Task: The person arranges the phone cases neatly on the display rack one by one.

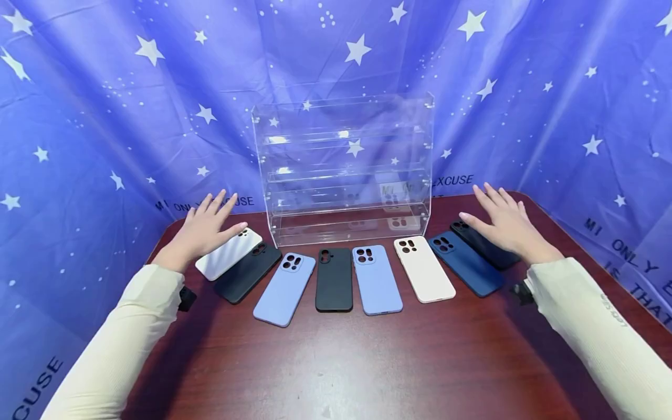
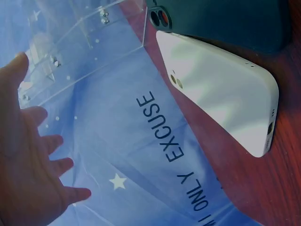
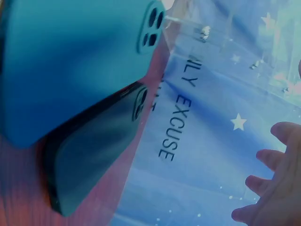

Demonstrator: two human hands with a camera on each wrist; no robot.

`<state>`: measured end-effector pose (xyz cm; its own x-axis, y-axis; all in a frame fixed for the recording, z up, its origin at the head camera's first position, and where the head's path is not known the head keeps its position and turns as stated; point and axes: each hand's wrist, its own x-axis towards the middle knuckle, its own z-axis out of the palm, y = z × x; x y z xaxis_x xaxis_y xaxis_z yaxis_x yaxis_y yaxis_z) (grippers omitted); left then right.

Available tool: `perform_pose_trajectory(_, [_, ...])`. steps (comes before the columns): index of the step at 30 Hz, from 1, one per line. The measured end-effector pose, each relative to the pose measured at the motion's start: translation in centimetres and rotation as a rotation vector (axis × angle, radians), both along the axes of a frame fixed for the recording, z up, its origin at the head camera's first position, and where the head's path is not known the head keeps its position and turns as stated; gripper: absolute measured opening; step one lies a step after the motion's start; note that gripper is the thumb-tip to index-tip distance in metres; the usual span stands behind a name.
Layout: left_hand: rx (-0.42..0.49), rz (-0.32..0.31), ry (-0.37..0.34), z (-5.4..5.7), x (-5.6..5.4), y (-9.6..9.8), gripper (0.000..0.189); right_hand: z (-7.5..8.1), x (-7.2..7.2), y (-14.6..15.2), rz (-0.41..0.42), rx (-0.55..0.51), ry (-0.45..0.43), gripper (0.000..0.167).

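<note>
My left hand (image 1: 206,229), fingers spread, hovers over the white phone case (image 2: 221,89) at the left end of a fanned row. Overlapping that case is a dark phone case (image 1: 247,275). On the other side my right hand (image 1: 505,221) is spread out above the black phone case (image 3: 94,155), beside a navy blue phone case (image 1: 467,265). Between them lie a light blue phone case (image 1: 283,291), a black phone case (image 1: 334,286), another light blue phone case (image 1: 379,286) and a cream phone case (image 1: 427,274). Neither hand holds anything.
A clear acrylic display rack (image 1: 346,175) with several tiers stands at the back of the dark red wooden table (image 1: 336,367). Behind it hangs a blue curtain (image 1: 315,52) with white stars and lettering, which also runs down both sides.
</note>
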<state>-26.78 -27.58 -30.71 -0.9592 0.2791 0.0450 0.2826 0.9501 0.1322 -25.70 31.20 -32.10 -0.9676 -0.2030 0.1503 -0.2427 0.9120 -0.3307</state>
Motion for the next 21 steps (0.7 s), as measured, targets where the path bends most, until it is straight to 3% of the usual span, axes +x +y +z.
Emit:
perform_pose_trajectory(7, [0.105, -0.05, 0.021, -0.5, -0.5, -1.3, 0.076, 0.3, -0.5, -1.1, 0.087, -0.152, 0.06, 0.076])
perform_pose_trajectory(12, [0.236, -0.096, 0.006, -1.2, -1.2, -2.4, 0.073, 0.2, -0.9, -2.1, 0.101, -0.259, 0.063, 0.074])
perform_pose_trajectory(15, [0.341, -0.091, -0.022, -1.6, -1.5, -2.7, 0.073, 0.1, -1.2, -2.6, 0.081, -0.295, 0.053, 0.074])
perform_pose_trajectory(21, [0.523, 0.003, -0.121, -2.3, -2.0, -3.5, 0.076, -0.2, -1.7, -3.7, 0.007, -0.372, 0.022, 0.075])
